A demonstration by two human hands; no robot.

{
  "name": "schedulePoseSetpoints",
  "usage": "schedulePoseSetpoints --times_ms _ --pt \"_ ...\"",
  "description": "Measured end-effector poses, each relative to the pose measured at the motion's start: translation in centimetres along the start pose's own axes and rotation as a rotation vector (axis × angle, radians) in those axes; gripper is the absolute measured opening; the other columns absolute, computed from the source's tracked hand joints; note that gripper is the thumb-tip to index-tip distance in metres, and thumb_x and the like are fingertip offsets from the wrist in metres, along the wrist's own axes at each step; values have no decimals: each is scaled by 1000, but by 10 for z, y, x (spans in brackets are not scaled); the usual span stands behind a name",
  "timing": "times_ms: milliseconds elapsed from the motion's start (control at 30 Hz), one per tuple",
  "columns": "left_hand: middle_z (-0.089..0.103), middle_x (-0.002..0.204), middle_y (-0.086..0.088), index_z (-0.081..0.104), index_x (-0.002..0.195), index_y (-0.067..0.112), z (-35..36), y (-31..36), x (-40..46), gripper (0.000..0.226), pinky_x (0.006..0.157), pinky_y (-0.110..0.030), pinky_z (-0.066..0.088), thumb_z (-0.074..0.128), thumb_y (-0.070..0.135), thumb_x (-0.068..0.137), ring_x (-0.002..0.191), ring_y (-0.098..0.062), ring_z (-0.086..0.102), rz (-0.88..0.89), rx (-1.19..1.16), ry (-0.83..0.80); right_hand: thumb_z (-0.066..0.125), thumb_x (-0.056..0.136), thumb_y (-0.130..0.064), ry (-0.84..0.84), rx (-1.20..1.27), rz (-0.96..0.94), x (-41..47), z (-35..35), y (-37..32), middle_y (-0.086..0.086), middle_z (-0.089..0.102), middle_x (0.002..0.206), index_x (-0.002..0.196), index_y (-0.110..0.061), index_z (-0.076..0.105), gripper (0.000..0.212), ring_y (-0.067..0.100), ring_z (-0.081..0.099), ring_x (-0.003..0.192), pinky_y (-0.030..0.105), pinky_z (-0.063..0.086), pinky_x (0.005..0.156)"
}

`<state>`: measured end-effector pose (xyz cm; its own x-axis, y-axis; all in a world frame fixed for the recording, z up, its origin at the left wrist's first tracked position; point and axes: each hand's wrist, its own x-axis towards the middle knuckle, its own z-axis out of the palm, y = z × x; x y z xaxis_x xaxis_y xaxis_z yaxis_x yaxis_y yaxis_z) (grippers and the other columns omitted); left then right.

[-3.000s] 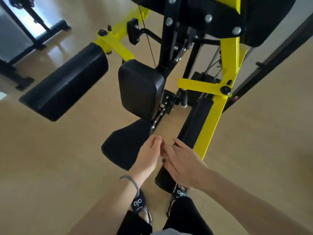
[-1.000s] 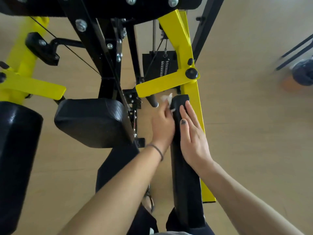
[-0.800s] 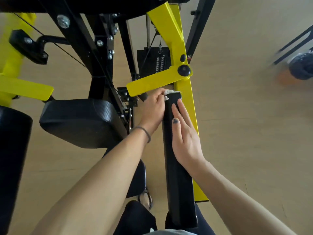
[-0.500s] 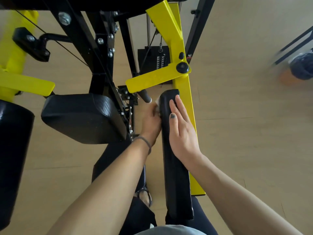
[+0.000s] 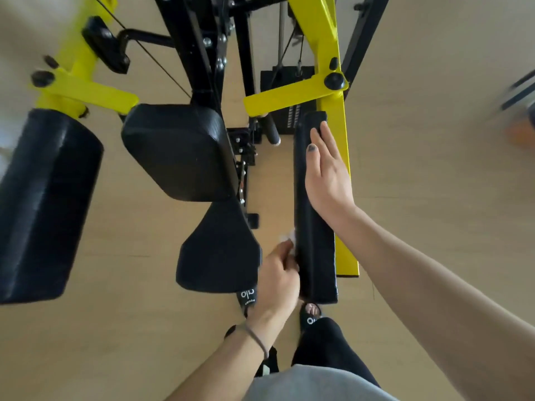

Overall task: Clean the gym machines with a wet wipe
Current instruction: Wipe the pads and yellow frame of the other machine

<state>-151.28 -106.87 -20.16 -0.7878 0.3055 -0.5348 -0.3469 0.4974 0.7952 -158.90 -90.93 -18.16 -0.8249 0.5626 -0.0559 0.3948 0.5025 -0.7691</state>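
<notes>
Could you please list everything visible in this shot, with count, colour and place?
arm pad: 1, black, long, right of centre, on the yellow arm
wipe: 1, white, at the arm pad's left edge, in the left hand
yellow arm: 1, right of the arm pad, runs to the top
left pad: 1, black, far left
back pad: 1, black, centre left
seat: 1, black, below the back pad
black frame: 1, top centre
floor: tan, all around
sandals: 2, black, on the floor at bottom centre
left hand: grips the wipe against the arm pad's near end
right hand: flat on the arm pad's far half
</notes>
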Motion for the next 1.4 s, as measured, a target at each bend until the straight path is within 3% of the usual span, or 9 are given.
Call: schedulePoseSetpoints --times_ms 133,300,400,567,667,800,1067,1167,1400 --pt "66 88 13 63 118 27 3 14 -2 24 73 -13 51 45 16 106 80 -3 64 227 90 154 19 109 -38 -53 33 2 -37 -3 3 -9 7 170 162 -21 13 56 1 4 154 28 11 126" --pt "65 68 11 69 90 36 30 -64 -43 33 60 -38 46 51 11 102 59 -9 56 -11 -64 179 18 110 -39 -114 84 -60 -99 -2 27 -15 1 169 163 -25 10 55 -1 -2 153 37 12 127" --pt "70 84 15 68 97 55 48 -67 -58 43 79 -33 54 46 18 103 75 -4 62 -174 -214 283 18 110 -37 -117 144 -49 -106 -1 30 -15 2 169 163 -25 10 54 -1 -2 153 38 13 127" --pt "68 99 -4 63 103 6 71 -31 -55 27 92 -29 54 38 -5 103 103 -20 62 -502 -976 378 18 110 -35 -113 144 -62 -106 -1 29 -11 4 170 162 -21 12 55 1 -1 154 37 11 127" --pt "56 101 -9 50 96 8 62 -25 -37 23 79 -32 55 32 -5 103 99 -24 57 -637 -1050 311 18 109 -34 -110 137 -58 -105 -1 29 -10 4 170 162 -20 13 55 2 -1 154 36 11 127" --pt "53 87 -7 48 82 8 56 -27 -26 29 94 -38 50 32 -4 104 95 -24 57 -689 -954 277 18 109 -34 -111 132 -63 -106 -1 29 -11 4 170 162 -20 13 55 2 -1 154 36 11 127" --pt "69 95 -15 62 107 3 77 -19 -96 27 89 -43 55 37 12 103 99 -40 63 -215 -350 520 19 110 -35 -115 145 -59 -106 -2 29 -12 4 169 162 -21 14 55 1 -2 154 36 11 127" --pt "69 103 4 58 139 24 69 -16 -107 42 87 -28 52 38 10 105 102 -21 67 35 -119 535 19 110 -36 -112 157 -61 -106 -1 30 -12 4 169 162 -21 14 54 2 -2 154 37 12 127" --pt "64 108 26 60 130 24 31 10 -66 34 86 -6 48 48 6 104 103 13 62 478 109 289 22 109 -37 -118 261 -22 -105 -3 28 -17 7 168 162 -26 17 55 0 2 154 40 12 127"
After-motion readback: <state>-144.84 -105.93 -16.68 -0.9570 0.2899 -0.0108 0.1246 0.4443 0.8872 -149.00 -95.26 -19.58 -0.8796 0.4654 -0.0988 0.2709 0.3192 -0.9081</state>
